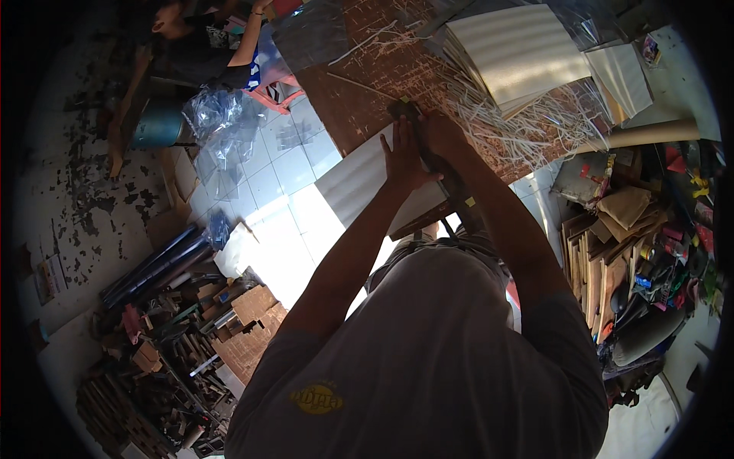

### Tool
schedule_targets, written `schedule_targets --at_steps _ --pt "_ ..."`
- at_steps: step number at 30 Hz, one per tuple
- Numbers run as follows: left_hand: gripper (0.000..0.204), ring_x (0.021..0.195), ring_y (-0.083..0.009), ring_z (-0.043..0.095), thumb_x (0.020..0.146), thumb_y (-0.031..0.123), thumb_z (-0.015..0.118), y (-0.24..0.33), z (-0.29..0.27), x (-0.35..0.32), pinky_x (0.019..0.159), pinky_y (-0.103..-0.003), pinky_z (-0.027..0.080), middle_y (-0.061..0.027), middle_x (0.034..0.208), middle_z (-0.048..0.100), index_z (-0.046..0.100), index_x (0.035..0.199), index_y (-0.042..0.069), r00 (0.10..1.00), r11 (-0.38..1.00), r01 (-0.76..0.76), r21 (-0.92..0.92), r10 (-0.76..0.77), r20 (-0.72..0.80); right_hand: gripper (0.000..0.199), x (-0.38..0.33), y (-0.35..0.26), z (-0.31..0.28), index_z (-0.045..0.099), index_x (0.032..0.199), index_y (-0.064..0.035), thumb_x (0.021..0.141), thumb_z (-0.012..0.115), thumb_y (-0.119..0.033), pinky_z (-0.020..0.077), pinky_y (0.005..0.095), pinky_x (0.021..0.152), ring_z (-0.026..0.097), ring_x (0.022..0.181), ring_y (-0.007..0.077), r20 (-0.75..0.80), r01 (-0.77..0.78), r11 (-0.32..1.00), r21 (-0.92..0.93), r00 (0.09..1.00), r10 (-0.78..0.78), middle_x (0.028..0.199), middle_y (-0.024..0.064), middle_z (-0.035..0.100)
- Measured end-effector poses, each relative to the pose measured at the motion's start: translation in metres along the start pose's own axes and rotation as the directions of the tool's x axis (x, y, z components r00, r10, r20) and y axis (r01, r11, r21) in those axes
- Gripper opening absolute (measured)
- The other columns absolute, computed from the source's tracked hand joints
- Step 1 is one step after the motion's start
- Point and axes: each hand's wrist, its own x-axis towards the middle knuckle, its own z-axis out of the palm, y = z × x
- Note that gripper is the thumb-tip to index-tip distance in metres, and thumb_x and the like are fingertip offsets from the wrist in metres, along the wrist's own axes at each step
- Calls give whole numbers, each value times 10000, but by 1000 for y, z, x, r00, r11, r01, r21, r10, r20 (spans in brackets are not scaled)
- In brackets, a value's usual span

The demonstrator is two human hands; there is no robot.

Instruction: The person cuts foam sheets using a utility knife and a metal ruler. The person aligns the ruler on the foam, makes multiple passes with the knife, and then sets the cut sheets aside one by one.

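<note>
A pale flat sheet [355, 182] lies on the near left part of a worn brown table [336, 88], partly over its edge. Across the sheet runs a long dark straight bar [453, 182], pointing away from me. My left hand [405, 159] presses down on the sheet and the bar's left side, its fingers spread. Against the bar's far right side, my right hand [443, 136] is closed; whatever it grips is hidden under the fingers. Thin pale cut strips [501, 145] are heaped to the right of my right hand.
A stack of pale sheets [520, 53] stands at the far right of the table, with a smaller stack [621, 80] beside it. A cardboard tube [650, 136] juts out at right. Another person [202, 50] is at far left. Wood scraps [252, 321] are piled lower left.
</note>
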Motion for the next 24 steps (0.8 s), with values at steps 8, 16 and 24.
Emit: schedule_targets --at_steps 8,16,24 --pt "1507 1631 -384 -34 602 775 839 4 -2 1 1240 -703 129 -247 1750 -21 81 1689 56 1000 1000 8 6 -8 7 446 2 1 -7 641 1060 30 1119 396 -338 603 529 802 735 929 435 215 347 861 -371 935 -284 966 291 705" --pt "1591 1633 -366 -1 556 772 869 -4 5 1 1216 -749 144 -223 1755 -18 45 1666 -17 999 999 36 -27 -36 -3 330 -122 30 -38 612 1101 19 1081 476 -280 617 507 745 745 887 419 280 -91 982 -167 950 136 991 273 707" --pt "1604 1635 -351 3 562 773 872 1 2 3 1181 -793 154 -201 1759 -37 15 1666 -13 999 999 43 -27 -43 -16 243 -216 101 -15 602 1137 12 1056 506 -196 609 522 660 740 804 380 249 9 970 -244 967 54 906 208 670"
